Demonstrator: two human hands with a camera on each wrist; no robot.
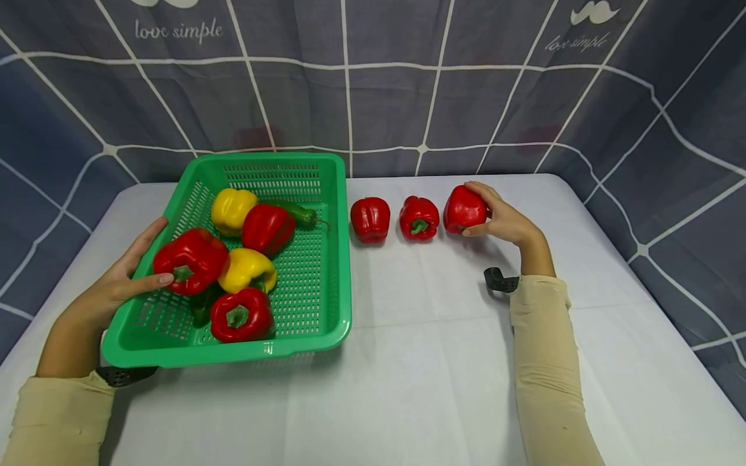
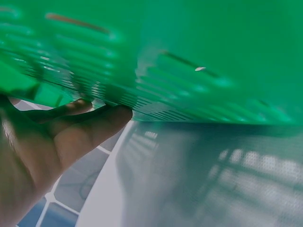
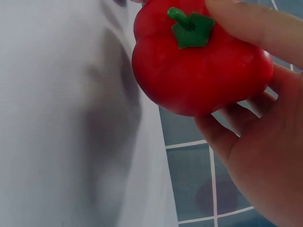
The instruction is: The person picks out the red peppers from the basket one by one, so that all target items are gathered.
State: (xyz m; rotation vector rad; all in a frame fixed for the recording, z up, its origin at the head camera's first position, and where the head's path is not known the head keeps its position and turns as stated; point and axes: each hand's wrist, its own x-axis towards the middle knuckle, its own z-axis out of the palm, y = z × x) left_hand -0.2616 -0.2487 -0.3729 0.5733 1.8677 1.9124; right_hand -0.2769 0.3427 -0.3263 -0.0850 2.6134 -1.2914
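Note:
My left hand (image 1: 113, 285) grips a green slotted basket (image 1: 346, 259) by its left rim, thumb over the edge. In the left wrist view, its fingers (image 2: 94, 130) lie against the basket's slotted outside. Inside the basket are several red and yellow bell peppers, among them a red pepper (image 1: 198, 255) near my thumb and a yellow pepper (image 1: 233, 210) at the back, plus a long green pepper (image 1: 300, 215). Over at the right, my right hand (image 1: 504, 220) holds a red bell pepper (image 3: 199, 75) between thumb and fingers, its green stem toward the right wrist camera.
Two more red bell peppers, one on the left (image 1: 370, 220) and one in the middle (image 1: 419, 218), sit in a row between the basket and my right hand. Everything rests on a white-covered table (image 1: 408, 362). A grey checked curtain (image 1: 384, 103) hangs behind and along both sides.

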